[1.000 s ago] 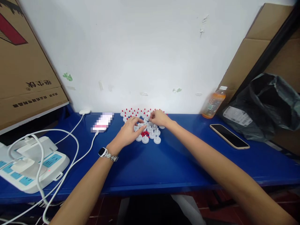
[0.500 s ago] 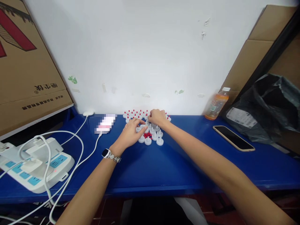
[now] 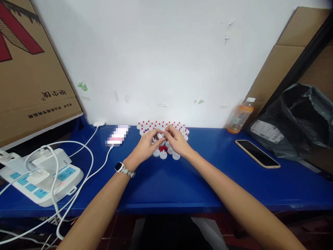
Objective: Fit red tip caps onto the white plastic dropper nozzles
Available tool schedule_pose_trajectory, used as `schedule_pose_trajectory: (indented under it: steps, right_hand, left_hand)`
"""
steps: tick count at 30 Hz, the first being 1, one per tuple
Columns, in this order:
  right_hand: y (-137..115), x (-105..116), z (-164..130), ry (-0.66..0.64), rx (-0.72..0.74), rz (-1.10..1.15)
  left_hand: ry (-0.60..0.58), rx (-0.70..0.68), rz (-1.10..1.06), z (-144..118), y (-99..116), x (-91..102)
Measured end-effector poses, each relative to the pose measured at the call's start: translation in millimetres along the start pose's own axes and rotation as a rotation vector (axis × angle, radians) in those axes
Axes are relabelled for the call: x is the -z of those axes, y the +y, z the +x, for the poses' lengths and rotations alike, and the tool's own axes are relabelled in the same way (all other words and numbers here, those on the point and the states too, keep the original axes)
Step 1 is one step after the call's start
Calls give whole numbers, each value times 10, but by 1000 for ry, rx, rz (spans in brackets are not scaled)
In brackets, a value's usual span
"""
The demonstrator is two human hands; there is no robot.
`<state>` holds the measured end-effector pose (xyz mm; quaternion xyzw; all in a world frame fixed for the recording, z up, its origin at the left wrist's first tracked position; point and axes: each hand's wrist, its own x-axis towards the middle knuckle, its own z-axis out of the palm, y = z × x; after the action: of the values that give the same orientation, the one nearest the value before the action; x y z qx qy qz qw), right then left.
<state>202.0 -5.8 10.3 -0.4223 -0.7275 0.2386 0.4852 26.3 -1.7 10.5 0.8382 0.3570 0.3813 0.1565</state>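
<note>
White cap [image 3: 160, 135] clamped in the left hand's [image 3: 147, 144] fingers over neighbouring caps [image 3: 176, 156] could slip if the right hand [image 3: 177, 140] pushes off-axis (fingertips bunched at it, can't tell on what), knocking those or scattering red tips [image 3: 163, 148] nearby.

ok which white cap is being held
The white cap in the left hand, with the right hand close by; the other visible caps sit on the blue table.

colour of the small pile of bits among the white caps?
Red; the pile shows best in the head view, the only one.
</note>
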Motion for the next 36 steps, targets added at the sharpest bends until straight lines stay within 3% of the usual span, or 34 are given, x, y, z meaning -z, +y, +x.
schedule_pose_trajectory:
  steps: [5, 9, 12, 15, 18, 21, 25, 28, 31, 33, 36]
  right_hand:
    - [-35, -20, 15, 3, 18, -64]
    - [21, 10, 100, 90, -164, 30]
    - [105, 123, 119, 197, -246, -12]
    - [141, 208, 64, 58, -143, -221]
    - [84, 205, -4, -99, -73, -385]
    - [-11, 185, -31, -67, -59, -407]
    - [-62, 152, -3, -2, -40, -165]
    - [-34, 90, 100, -78, -34, 91]
    - [17, 56, 305, -46, -19, 173]
    - [59, 56, 477, 6, -7, 77]
    - [138, 30, 718, -47, -50, -219]
  left_hand:
    - [59, -93, 64, 13, 6, 19]
    - [63, -147, 179, 11, 65, 147]
    - [183, -78, 198, 1, 29, 274]
    - [141, 47, 140, -7, -79, 313]
    - [67, 86, 114, -12, -163, 258]
    - [45, 93, 116, -16, -173, 202]
    - [35, 81, 87, -22, -120, 184]
    - [52, 72, 53, -23, -89, 178]
    - [115, 90, 61, -21, -99, 175]
    - [166, 118, 97, -19, -123, 181]
    - [199, 174, 179, -21, -155, 200]
